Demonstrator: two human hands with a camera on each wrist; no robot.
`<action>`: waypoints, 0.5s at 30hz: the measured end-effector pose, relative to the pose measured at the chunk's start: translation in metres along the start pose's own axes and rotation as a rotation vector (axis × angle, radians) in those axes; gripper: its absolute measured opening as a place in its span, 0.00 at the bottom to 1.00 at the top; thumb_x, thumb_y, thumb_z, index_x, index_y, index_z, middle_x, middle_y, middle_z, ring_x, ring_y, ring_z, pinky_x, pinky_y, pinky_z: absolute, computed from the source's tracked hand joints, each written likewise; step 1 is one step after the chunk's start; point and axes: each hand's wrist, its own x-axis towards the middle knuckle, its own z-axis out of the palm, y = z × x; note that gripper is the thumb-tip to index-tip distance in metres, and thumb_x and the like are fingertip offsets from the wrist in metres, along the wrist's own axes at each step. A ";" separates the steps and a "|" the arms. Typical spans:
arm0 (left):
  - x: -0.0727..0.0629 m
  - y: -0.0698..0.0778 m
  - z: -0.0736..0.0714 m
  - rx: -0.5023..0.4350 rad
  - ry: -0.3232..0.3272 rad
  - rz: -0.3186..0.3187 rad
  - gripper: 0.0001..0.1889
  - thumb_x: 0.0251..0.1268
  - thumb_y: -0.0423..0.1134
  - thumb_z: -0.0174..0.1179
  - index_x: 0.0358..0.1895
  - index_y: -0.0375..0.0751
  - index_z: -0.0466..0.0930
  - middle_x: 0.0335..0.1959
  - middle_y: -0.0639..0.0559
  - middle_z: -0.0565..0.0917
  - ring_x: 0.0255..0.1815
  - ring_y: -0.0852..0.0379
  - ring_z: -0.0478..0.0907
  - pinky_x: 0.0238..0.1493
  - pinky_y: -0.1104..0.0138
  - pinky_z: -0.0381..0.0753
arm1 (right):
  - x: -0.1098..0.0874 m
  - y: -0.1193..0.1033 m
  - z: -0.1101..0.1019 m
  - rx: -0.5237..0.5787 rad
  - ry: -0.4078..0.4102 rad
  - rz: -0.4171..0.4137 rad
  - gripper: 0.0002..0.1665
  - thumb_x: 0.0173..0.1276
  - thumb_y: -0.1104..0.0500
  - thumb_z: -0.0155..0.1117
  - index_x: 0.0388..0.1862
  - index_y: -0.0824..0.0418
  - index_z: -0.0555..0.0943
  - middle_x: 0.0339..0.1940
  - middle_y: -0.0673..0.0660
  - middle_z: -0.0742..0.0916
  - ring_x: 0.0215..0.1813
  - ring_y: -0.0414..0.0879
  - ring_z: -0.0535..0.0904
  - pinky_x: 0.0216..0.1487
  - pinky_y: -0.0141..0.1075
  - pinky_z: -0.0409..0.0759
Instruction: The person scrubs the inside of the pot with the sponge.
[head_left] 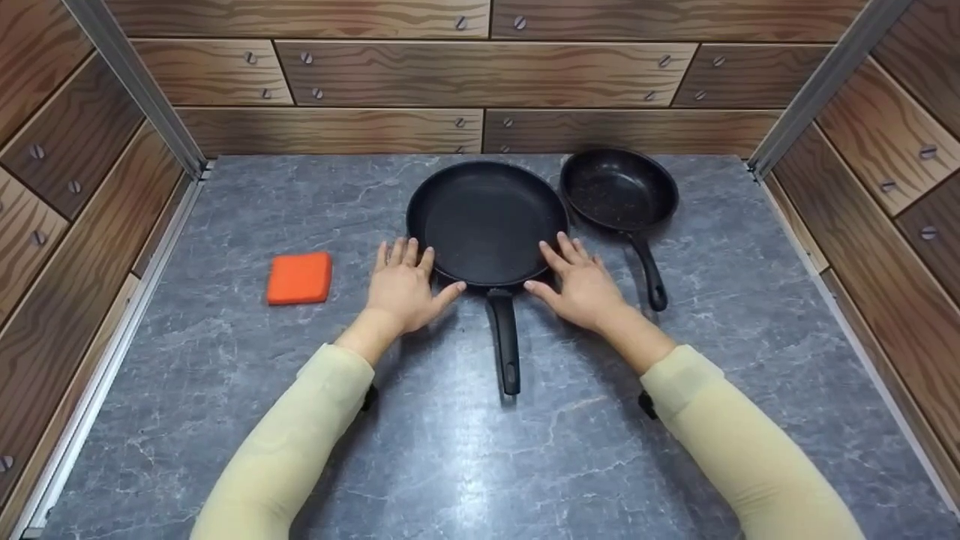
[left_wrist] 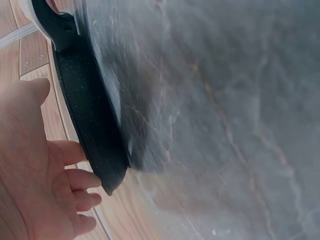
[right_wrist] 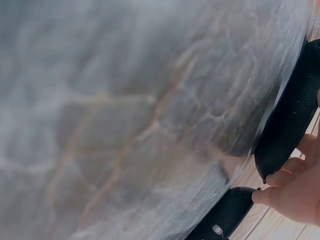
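A large black frying pan point(head_left: 487, 221) lies on the tabletop, its handle point(head_left: 507, 345) pointing toward the person. At its left front rim is the left hand point(head_left: 403, 294), fingers spread and thumb extended toward the handle's base. The right hand point(head_left: 589, 294) mirrors it at the right front rim, fingers also spread. In the left wrist view, fingertips of the left hand point(left_wrist: 40, 165) lie right at the pan's dark side wall point(left_wrist: 90, 107). From the right wrist, the right hand's fingers point(right_wrist: 282, 179) show beside the pan's outer wall point(right_wrist: 285, 120).
A smaller black frying pan point(head_left: 619, 187) sits close to the large one's right, handle angled toward the front right. To the left lies an orange square pad point(head_left: 299, 278). Wood-patterned panels point(head_left: 480, 75) wall the grey marbled tabletop point(head_left: 465, 465) at the back and sides.
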 end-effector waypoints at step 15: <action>-0.018 0.004 0.003 0.014 0.030 0.018 0.53 0.74 0.80 0.35 0.84 0.38 0.60 0.83 0.31 0.58 0.85 0.34 0.52 0.83 0.42 0.45 | -0.019 -0.007 0.003 -0.028 0.014 -0.011 0.53 0.77 0.24 0.50 0.88 0.53 0.57 0.87 0.66 0.56 0.85 0.68 0.51 0.79 0.69 0.52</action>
